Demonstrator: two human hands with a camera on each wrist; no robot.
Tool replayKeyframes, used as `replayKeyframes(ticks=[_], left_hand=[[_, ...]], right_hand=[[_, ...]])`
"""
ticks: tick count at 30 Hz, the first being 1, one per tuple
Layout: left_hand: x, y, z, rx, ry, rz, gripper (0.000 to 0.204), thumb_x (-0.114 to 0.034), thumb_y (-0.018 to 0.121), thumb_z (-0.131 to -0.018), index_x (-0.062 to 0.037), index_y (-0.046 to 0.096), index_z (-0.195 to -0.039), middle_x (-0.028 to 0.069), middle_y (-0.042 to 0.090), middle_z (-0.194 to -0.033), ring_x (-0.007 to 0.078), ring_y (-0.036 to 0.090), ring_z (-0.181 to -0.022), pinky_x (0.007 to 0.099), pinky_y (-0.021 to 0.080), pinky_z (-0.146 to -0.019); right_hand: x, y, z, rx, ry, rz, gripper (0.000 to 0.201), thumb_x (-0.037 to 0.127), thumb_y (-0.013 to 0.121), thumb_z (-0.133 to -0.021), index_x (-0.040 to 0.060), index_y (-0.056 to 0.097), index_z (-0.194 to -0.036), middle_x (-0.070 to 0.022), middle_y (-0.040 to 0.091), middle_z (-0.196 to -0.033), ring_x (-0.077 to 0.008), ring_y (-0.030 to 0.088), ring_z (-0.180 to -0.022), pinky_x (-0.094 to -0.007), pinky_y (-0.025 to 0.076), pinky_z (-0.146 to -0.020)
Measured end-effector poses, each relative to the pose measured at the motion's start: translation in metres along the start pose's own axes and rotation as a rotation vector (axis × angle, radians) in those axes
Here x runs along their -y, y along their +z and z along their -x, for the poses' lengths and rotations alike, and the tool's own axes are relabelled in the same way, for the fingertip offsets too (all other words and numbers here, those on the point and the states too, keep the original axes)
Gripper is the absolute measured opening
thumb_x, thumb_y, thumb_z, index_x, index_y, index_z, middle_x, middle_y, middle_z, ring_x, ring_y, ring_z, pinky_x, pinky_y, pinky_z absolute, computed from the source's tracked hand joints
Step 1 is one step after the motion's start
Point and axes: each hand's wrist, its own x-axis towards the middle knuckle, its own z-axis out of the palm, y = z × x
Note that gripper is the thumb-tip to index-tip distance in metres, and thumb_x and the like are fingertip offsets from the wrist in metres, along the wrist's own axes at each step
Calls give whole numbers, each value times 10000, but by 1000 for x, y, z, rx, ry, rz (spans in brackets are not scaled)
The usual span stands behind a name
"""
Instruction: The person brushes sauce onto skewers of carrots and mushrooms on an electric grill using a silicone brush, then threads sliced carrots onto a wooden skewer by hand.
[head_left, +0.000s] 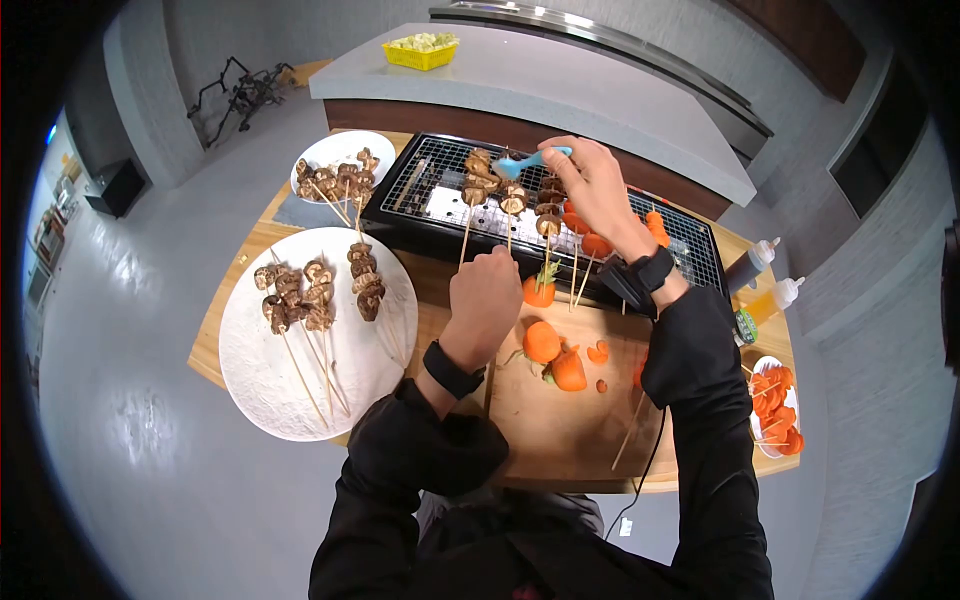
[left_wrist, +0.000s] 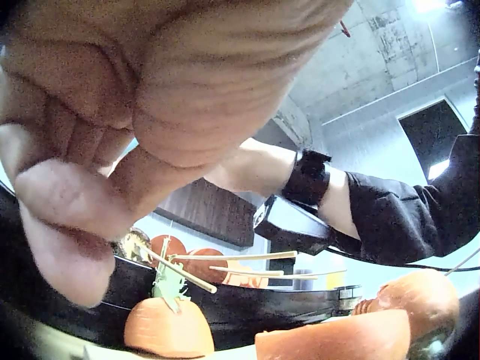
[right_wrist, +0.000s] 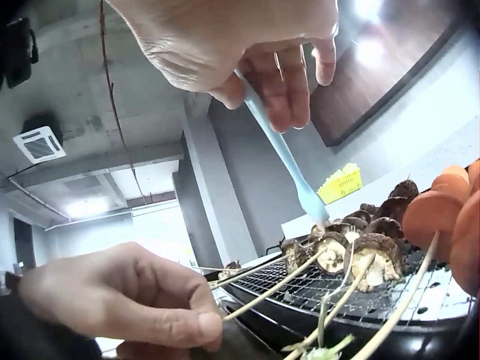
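Note:
My right hand [head_left: 592, 190] pinches the handle of a light blue brush [head_left: 532, 160], also seen in the right wrist view as a blue brush [right_wrist: 289, 161] slanting down. Its head touches the mushrooms [head_left: 512, 196] on a skewer lying across the black grill [head_left: 420, 232]. My left hand [head_left: 487, 300] is at the grill's near edge; in the right wrist view the left hand [right_wrist: 142, 300] pinches the end of a skewer stick [right_wrist: 277, 287] between thumb and fingers. Beside it lie more mushroom skewers [head_left: 480, 180] and, to the right, carrot skewers [head_left: 597, 244].
A large white plate [head_left: 250, 390] with mushroom skewers stands at left, a smaller bowl [head_left: 345, 145] of them behind. Carrot pieces [head_left: 542, 342] lie on the cutting board [head_left: 530, 440]. At right are sauce bottles [head_left: 772, 300] and a dish of carrot slices [head_left: 772, 395]. A yellow basket [head_left: 420, 58] sits on the counter.

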Motion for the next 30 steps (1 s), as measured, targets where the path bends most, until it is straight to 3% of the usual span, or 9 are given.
replayKeyframes(ticks=[3,4,8,16,18,25,28,30], left_hand=[[-1,-1,0,3,-3,-29,209,-208,562,-901,-23,564,-805,195,630,-712,407,630,-706,486,516,-637],[-1,-2,0,6,-2,-28,209,-208,562,-901,-23,564,-805,195,630,-712,407,630,-706,486,516,-637],[3,0,-4,19,-45,49,192,-199,570,-891,-19,560,-824,205,635,-744,410,627,-732,492,508,-655],[9,5,-5,25,31,94,172,-151,566,-892,19,552,-865,229,637,-760,410,643,-745,473,524,-654],[13,11,-7,-32,-29,156,158,-146,559,-874,7,556,-831,227,626,-743,433,611,-750,509,481,-686],[11,6,-11,-32,-39,189,129,-74,501,-873,41,547,-836,252,640,-747,418,643,-720,488,515,-644],[4,-1,-12,-21,-93,366,141,-78,497,-878,36,550,-816,233,637,-695,411,645,-703,470,515,-625],[-14,-26,-10,151,-296,660,156,-88,492,-886,32,551,-806,227,621,-651,420,634,-665,442,512,-595]], right_hand=[[9,-11,7,-34,103,-124,295,281,544,-927,16,674,-948,-132,631,-715,-270,605,-684,-370,462,-649],[13,-15,10,-46,165,-237,303,286,546,-926,12,671,-952,-107,623,-665,-193,589,-605,-327,442,-577],[17,-28,13,-126,259,-294,301,292,561,-927,13,671,-956,-62,607,-636,-97,544,-575,-263,412,-541],[-7,-36,25,-230,292,-397,319,309,546,-950,20,680,-971,-26,628,-665,-68,528,-604,-252,388,-556],[-6,-39,27,-215,315,-342,317,308,549,-949,22,681,-978,-31,629,-664,-69,527,-606,-249,388,-561],[-7,-47,32,-256,336,-326,327,321,548,-950,22,678,-986,-35,629,-658,-77,557,-639,-249,394,-569],[-4,-51,32,-328,338,-313,325,307,544,-956,9,669,-990,-51,636,-698,-100,600,-683,-253,455,-602],[6,-57,30,-332,395,-356,318,287,524,-982,0,658,-1013,-45,647,-846,-98,584,-752,-261,478,-722]])
